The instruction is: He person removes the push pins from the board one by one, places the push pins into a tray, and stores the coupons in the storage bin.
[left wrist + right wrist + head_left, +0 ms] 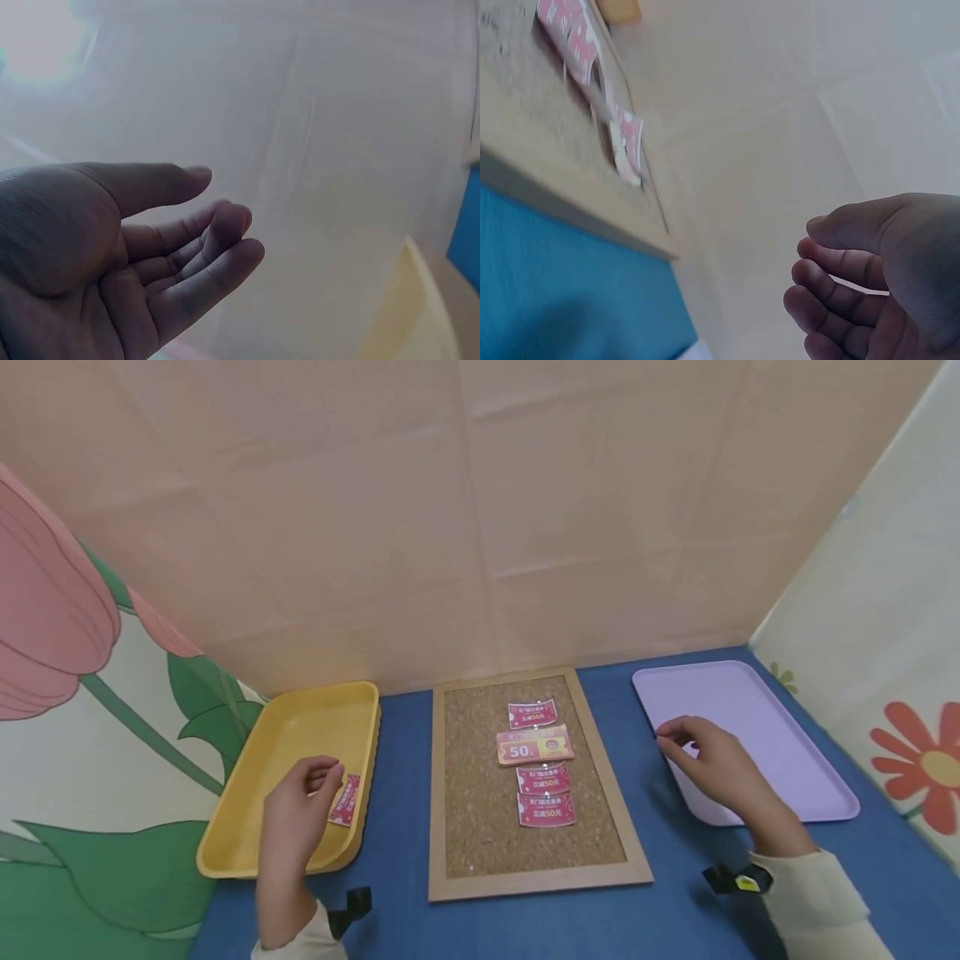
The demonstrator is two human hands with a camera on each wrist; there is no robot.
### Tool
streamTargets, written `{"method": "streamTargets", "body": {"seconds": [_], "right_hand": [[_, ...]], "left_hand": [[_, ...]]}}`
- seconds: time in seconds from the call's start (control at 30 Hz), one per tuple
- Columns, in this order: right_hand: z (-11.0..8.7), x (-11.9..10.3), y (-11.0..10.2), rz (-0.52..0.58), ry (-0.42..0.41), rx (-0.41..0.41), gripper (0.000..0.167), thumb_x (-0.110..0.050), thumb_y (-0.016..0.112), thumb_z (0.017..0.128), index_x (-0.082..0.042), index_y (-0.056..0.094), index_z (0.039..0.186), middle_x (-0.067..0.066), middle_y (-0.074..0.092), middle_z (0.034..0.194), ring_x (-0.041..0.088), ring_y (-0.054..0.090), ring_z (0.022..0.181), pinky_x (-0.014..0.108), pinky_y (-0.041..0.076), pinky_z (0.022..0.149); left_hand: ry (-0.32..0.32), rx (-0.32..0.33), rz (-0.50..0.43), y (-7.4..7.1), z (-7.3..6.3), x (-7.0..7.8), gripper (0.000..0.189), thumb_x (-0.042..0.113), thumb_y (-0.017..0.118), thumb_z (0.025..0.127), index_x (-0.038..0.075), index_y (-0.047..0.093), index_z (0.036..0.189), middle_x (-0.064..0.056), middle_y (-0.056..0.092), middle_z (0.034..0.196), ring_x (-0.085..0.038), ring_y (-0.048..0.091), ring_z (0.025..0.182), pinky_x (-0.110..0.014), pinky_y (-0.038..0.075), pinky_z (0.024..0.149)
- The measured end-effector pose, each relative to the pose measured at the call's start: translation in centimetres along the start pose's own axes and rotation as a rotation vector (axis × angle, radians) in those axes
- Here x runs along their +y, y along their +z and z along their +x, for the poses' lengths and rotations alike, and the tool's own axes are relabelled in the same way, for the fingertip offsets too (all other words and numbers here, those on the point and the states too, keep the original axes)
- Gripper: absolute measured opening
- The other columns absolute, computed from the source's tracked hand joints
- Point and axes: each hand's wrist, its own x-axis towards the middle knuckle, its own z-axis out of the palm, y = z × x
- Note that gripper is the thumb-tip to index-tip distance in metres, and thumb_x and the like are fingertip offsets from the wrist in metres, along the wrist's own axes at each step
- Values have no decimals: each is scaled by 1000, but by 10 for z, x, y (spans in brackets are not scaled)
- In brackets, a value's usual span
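My left hand (295, 810) hovers above the yellow tray (281, 718), its fingers loosely bent and nothing between them; a gap shows between thumb and fingers in the left wrist view. Beside its fingertips a small pink coupon (345, 800) lies in that tray. Over the left edge of the lilac tray (780, 777) is my right hand (712, 762), relaxed and holding nothing. Between the hands lies a wood-framed corkboard (480, 827). On it, a larger pale coupon (535, 746) sits in a column with three small pink coupons (547, 810).
A blue cloth (405, 827) covers the table under the trays and board. Behind them rises a beige sheet (450, 527). Printed panels with a tulip (52, 602) and a red flower (918, 764) stand at the left and right.
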Motion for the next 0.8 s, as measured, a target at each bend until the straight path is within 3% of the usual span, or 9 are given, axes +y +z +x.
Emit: {"method": "streamTargets", "body": {"seconds": [0.33, 0.53, 0.7, 0.8], "right_hand": [[5, -37, 8, 24, -69, -52, 21, -21, 64, 95, -5, 65, 108, 9, 65, 99, 26, 60, 92, 52, 46, 79], [12, -58, 16, 64, -53, -152, 32, -30, 62, 96, -4, 64, 116, 12, 65, 110, 30, 60, 102, 57, 44, 90], [17, -69, 23, 90, -104, -170, 43, -37, 62, 95, -5, 61, 125, 13, 64, 119, 31, 59, 109, 57, 43, 93], [18, -75, 28, 125, -108, -173, 48, -38, 64, 94, -5, 60, 128, 13, 62, 123, 32, 57, 113, 56, 43, 93]], "left_hand": [[185, -117, -74, 31, -8, 47, 38, 34, 65, 94, 9, 59, 121, -5, 64, 110, -18, 61, 98, -40, 52, 86], [254, -193, -68, 44, -8, 59, 45, 36, 66, 93, 10, 56, 129, -4, 61, 122, -20, 59, 113, -41, 47, 95], [366, -261, -28, 58, -10, 71, 53, 39, 66, 92, 12, 53, 136, -5, 54, 135, -23, 52, 125, -45, 44, 99], [419, -288, -76, 71, -11, 79, 50, 36, 66, 93, 14, 54, 136, -3, 55, 135, -22, 51, 125, -45, 43, 99]]}}
